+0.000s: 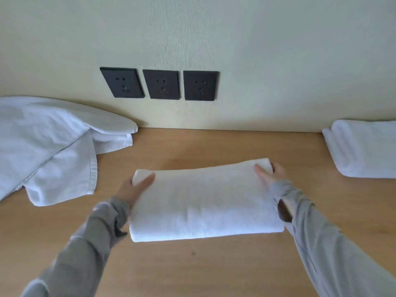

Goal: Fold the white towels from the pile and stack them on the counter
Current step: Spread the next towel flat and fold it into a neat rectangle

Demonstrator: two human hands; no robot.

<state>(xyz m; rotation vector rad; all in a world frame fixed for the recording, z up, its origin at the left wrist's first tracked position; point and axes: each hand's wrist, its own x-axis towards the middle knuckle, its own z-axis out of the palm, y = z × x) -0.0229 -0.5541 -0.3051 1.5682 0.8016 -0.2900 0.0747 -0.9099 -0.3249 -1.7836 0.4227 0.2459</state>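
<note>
Just below the three black wall sockets, over the wooden counter, my left hand and right hand each grip an end of the folded white towel, thumbs on top, with the loose towel pile lying left of the sockets and the folded stack right of them.

Long light-grey fabric sleeves on both arms
The soft, creased left sleeve and right sleeve reach the wrists; the right sleeve has a dark slit-shaped opening just behind the right hand.
</note>
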